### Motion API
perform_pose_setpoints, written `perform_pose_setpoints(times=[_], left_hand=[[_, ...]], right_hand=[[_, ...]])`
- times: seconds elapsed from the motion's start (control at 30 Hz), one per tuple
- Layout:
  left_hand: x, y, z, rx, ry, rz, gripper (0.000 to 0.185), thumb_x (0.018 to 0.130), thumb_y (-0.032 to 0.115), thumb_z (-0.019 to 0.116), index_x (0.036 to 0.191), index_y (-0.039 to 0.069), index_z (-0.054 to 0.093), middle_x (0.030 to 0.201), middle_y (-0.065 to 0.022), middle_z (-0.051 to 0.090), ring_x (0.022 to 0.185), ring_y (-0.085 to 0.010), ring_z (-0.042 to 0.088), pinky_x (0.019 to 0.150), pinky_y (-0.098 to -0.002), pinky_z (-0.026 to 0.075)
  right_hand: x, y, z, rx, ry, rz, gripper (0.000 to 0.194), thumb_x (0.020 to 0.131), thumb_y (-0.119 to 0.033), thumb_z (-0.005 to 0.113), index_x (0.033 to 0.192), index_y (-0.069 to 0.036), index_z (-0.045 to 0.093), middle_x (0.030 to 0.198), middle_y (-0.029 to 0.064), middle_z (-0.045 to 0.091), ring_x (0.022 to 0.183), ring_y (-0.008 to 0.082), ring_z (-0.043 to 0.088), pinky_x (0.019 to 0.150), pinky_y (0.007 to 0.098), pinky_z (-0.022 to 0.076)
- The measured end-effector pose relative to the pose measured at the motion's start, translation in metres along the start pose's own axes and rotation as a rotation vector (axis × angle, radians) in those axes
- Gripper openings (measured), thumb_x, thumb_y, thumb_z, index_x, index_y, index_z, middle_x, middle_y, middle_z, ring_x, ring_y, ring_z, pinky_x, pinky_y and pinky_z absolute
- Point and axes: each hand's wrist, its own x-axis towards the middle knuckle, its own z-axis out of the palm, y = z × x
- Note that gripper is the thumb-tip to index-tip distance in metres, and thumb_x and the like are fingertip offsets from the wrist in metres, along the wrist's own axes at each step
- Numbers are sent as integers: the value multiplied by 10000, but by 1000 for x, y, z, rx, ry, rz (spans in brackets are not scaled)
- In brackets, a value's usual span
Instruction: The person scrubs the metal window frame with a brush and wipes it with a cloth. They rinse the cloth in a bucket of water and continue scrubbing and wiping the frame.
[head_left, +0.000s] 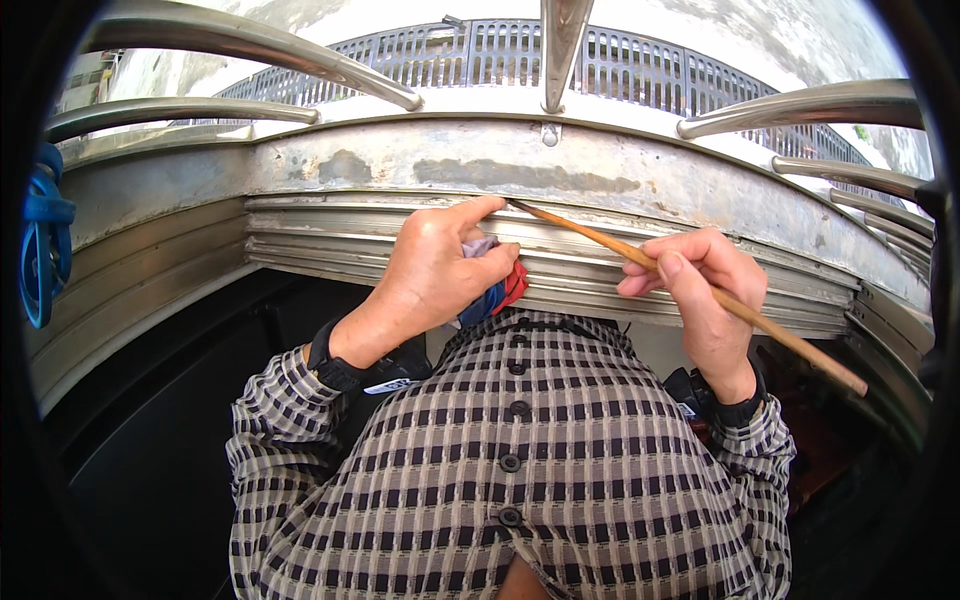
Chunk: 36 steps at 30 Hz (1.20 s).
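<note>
My right hand (697, 285) grips a slim wooden stick (592, 235) between thumb and fingers. The stick slants down to the right, and its dark, narrow tip meets the upper groove of an aluminium sliding-window track (337, 223). Bunched in my left hand (442, 255) is a cloth (514, 289) with red, blue and pale purple parts, mostly hidden by the palm. The index finger of that hand points along the groove and ends right beside the stick's tip. Grime shows along the track's ridges.
Curved stainless-steel window bars (566, 52) rise beyond the metal sill (465, 150), which has dark stains. Past them lies a dark slotted grating (510, 56). Blue looped straps (46, 240) hang at the left. A black surface (165, 390) lies below the frame at left.
</note>
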Motion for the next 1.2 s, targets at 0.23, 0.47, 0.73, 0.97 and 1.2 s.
perform_pose_setpoints(times=[0.23, 0.47, 0.73, 0.97, 1.2], left_hand=[[-1, 3, 0, -280, -32, -263, 392, 848, 105, 723, 1197, -45, 626, 781, 68, 560, 649, 8, 437, 565, -162, 366], [5, 9, -4, -273, -86, -289, 407, 860, 124, 714, 1206, -62, 610, 834, 51, 575, 700, -3, 468, 611, -162, 397], [2, 10, 0, -282, -27, -262, 392, 869, 125, 705, 1205, -57, 612, 855, 37, 587, 733, -14, 487, 652, -170, 419], [1, 18, -3, -418, -9, -329, 375, 876, 78, 691, 1230, -20, 615, 828, 62, 568, 721, 0, 481, 643, -161, 414], [-6, 14, -25, -236, -58, -281, 334, 870, 33, 675, 1201, -1, 646, 886, 32, 643, 747, -6, 546, 681, -161, 459]], right_hand=[[0, 13, -3, 143, 30, 28, 128, 954, -7, 517, 956, 88, 602, 875, 187, 687, 744, 205, 702, 687, 290, 589], [-1, 12, -3, 134, 56, 6, 129, 955, -12, 519, 946, 87, 602, 872, 185, 687, 752, 204, 704, 685, 284, 587], [5, 7, -1, 117, 55, 27, 165, 956, -45, 502, 942, 89, 597, 870, 218, 682, 718, 240, 704, 678, 316, 594], [8, -4, 6, 59, -7, -120, 137, 954, -12, 512, 971, 87, 605, 890, 202, 685, 778, 217, 703, 724, 310, 592], [5, -23, -25, 10, 47, -227, 120, 908, 5, 532, 915, 83, 624, 854, 182, 684, 708, 215, 697, 645, 289, 570]])
